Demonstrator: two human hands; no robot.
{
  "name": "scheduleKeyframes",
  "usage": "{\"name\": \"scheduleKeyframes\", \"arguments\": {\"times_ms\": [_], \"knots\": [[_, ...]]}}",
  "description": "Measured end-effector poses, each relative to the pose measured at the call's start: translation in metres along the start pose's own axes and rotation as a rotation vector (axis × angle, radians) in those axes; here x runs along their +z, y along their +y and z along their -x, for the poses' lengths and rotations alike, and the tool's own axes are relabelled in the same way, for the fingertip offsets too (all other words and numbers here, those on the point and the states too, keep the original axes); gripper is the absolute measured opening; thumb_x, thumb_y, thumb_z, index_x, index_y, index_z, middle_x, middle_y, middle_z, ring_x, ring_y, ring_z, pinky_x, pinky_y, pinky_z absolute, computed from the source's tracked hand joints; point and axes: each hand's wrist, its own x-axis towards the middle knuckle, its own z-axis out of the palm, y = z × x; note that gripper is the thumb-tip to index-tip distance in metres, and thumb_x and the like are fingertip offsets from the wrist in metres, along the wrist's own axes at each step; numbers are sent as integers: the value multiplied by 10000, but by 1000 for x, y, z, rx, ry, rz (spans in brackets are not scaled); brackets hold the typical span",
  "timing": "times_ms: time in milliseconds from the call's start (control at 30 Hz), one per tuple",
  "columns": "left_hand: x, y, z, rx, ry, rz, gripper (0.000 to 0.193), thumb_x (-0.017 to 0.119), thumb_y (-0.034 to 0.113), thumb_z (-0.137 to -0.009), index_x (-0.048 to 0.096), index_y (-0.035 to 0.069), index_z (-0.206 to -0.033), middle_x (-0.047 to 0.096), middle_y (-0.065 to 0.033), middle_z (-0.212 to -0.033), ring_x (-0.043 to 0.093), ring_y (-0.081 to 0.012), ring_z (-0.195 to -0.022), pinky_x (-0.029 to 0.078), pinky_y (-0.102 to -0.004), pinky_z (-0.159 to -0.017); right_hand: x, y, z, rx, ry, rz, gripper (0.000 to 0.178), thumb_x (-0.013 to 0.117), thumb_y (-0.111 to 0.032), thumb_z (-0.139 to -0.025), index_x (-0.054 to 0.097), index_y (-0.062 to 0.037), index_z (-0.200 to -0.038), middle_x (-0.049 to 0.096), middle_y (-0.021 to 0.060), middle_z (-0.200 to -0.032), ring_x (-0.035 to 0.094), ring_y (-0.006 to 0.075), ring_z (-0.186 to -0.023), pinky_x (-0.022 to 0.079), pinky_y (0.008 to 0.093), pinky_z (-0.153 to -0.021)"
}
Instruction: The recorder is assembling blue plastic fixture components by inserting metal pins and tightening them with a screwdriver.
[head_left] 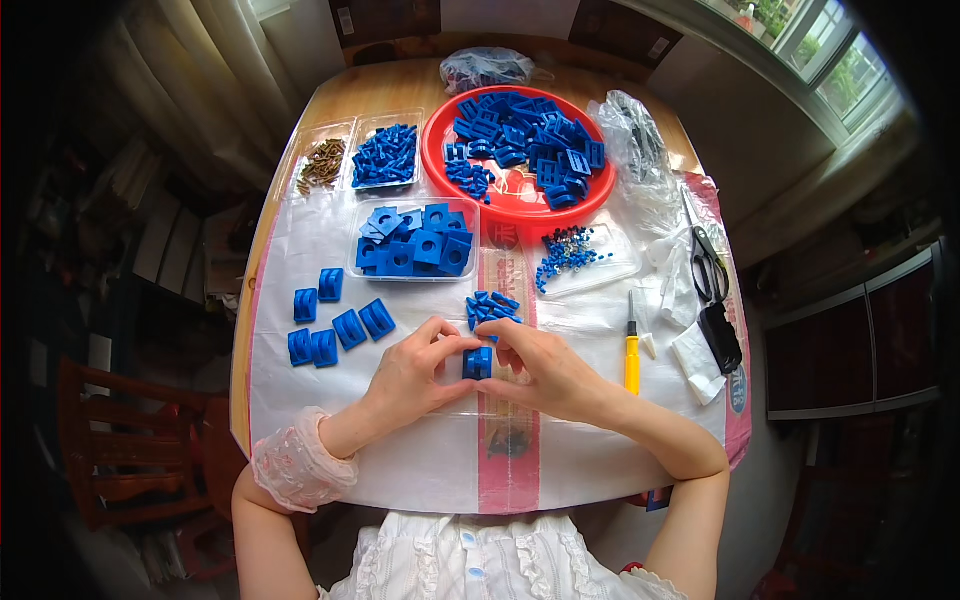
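Pinching a blue, blocky plastic part (478, 363) with our left hand (408, 368) and right hand (545, 370), we hold it toward the front edge of the wooden table (395, 88).

Your left hand (408, 367) and right hand (545, 372) come close together near the middle of the scene, thumbs on the near side, bent fingers on the far side, each in a pinching grip. Your left forearm (347, 433) slants far and rightward; your right forearm (655, 422) slants far and leftward, its bare elbow (716, 472) bent wide at right.
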Motion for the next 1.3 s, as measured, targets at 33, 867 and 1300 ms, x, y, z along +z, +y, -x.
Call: {"name": "scheduleKeyframes", "arguments": {"times_ms": [33,867,1300], "knots": [[-1,2,0,-12,-16,-4,454,883,216,-769,725,114,-1183,609,-77,-1059,676,-237,-845,559,-358,-731,-6,-3,1,37,13,-9,483,792,-198,-893,562,-27,-1283,605,113,-860,623,272,-769,511,394,-707],[-169,-31,-42,-196,436,-261,135,707,70,-957,766,-26,-1032,764,-110,-832,745,-144,-700,579,-244,-641,-109,-56,27,-49,430,382,179,756,15,-857,701,-7,-1026,633,69,-820,628,159,-713,485,291,-622],[-213,-186,-135,-265,362,-608,343,868,117,-750,783,36,-1072,769,-168,-996,746,-310,-942,580,-396,-888,-101,-75,35,-112,350,397,232,786,38,-807,701,7,-1021,650,85,-806,634,179,-650,496,293,-585]]}}
